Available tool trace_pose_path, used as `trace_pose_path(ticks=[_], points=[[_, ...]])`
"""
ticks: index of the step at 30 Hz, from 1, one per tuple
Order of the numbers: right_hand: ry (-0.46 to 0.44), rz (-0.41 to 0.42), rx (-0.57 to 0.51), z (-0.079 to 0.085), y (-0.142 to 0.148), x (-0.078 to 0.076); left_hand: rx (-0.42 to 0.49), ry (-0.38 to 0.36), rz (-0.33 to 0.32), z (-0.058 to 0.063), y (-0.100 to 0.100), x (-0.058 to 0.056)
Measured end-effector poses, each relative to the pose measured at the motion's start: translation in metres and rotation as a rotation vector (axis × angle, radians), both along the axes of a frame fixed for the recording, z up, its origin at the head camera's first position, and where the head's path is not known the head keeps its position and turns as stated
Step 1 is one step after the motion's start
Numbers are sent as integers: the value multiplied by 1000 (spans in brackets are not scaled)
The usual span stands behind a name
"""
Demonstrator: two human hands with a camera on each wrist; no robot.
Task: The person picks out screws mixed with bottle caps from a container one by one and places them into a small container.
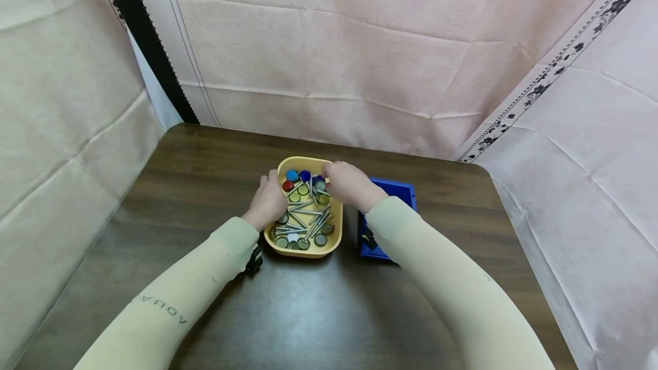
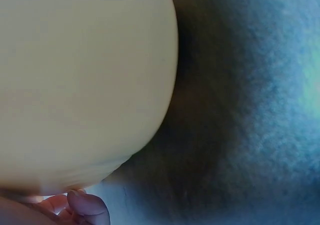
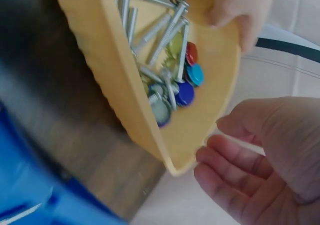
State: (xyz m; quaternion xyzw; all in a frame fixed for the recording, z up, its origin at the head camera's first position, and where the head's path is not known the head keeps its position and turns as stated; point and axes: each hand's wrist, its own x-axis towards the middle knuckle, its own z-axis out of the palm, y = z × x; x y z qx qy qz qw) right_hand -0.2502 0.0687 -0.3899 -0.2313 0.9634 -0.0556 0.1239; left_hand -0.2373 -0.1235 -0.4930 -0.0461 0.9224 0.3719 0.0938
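Observation:
A yellow plastic tub (image 1: 273, 242) holds long silvery bolts (image 1: 307, 212) and bottle caps (image 1: 320, 240) in blue, red, gold and grey. My left hand (image 1: 268, 201) grips the tub's left wall; in the right wrist view its thumb (image 3: 223, 10) lies inside the wall and fingers outside. At the far right corner is my right hand (image 1: 351, 184). Its loosely bent fingers (image 3: 220, 170) come up to the outer rim, with no pinch visible. Closeness to the left wrist camera lets the tub's side (image 2: 85, 85) cover much of that view, above part of the left hand (image 2: 87, 207).
A blue tray (image 1: 393, 188) stands right of the tub, partly under my right forearm; it holds something metallic. The brown wooden table (image 1: 216, 164) meets hanging pale cloth (image 1: 329, 67) at its back and sides. Dark straps show at the wrists.

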Motion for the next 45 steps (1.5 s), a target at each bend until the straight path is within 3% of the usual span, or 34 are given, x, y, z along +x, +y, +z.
trace_pose_path(ticks=[5,11,16,30,45], points=[[-81,-17,3,-13,-17,-10,-2,-2,0,-1,1,-1],[-111,-66,58,-29,-26,-18,-2,-12,11,1,1,0],[-120,-53,111,-39,-31,-24,-8,-9,16,3,0,0],[-33,21,206,-55,-37,-20,-18,-15,19,2,1,-1],[9,1,256,-67,-39,-22,-28,-14,23,4,2,0]])
